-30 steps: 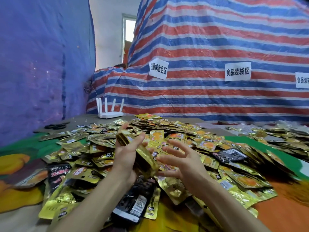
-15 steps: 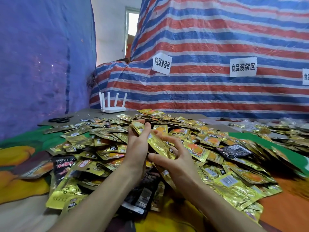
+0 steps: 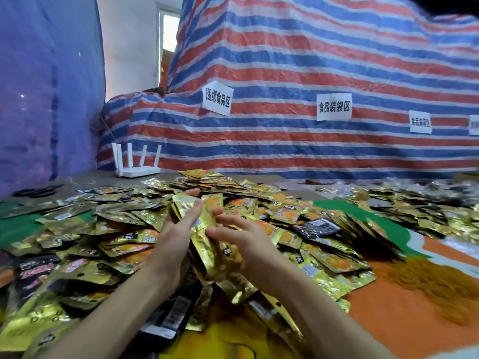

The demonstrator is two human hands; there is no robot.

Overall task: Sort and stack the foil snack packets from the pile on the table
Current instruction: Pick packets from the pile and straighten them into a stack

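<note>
A wide pile of gold foil snack packets (image 3: 285,211) covers the table in front of me, with a few black packets (image 3: 317,226) mixed in. Above its near side my two hands hold a stack of gold packets (image 3: 204,229) on edge, tilted away from me. My left hand (image 3: 176,237) grips the stack from the left, fingers pointing up along its side. From the right, my right hand (image 3: 248,242) presses spread fingers against the stack's face. The lower end of the stack is hidden between my palms.
A white router (image 3: 137,172) with several antennas stands at the back left, with black scissors (image 3: 36,191) on the table left of it. A second heap of packets (image 3: 414,203) lies at the right. Bare orange tablecloth (image 3: 401,294) shows at the near right. A striped tarp wall rises behind.
My right hand has closed in from apart onto the stack in my left hand. The stack looks thicker and stands more upright between both hands.
</note>
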